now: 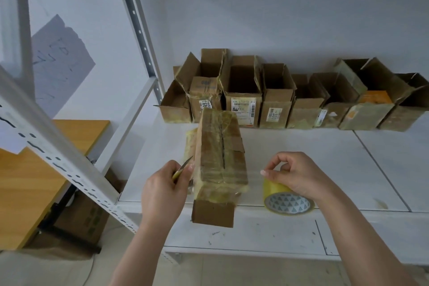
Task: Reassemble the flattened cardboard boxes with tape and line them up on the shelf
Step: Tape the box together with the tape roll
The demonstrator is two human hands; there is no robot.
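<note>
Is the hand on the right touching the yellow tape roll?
Touching. In the head view the right hand rests on top of the tape roll, fingers curled over its upper edge, with no gap between them.

On the shelf (348, 169) in front of me a box (220, 160) lies lengthwise, its near end sticking out over the front edge. My left hand (162, 193) is just left of it with a knife (183, 167), the blade up against the box's left side. To the right of the box, near the front edge, the tape roll (287, 199) sits under my right hand (294, 174). Behind all this a row of boxes (278, 97) stands along the back wall. A wooden table (34, 181) is off to the left, beyond the shelf post (58, 158).
</note>
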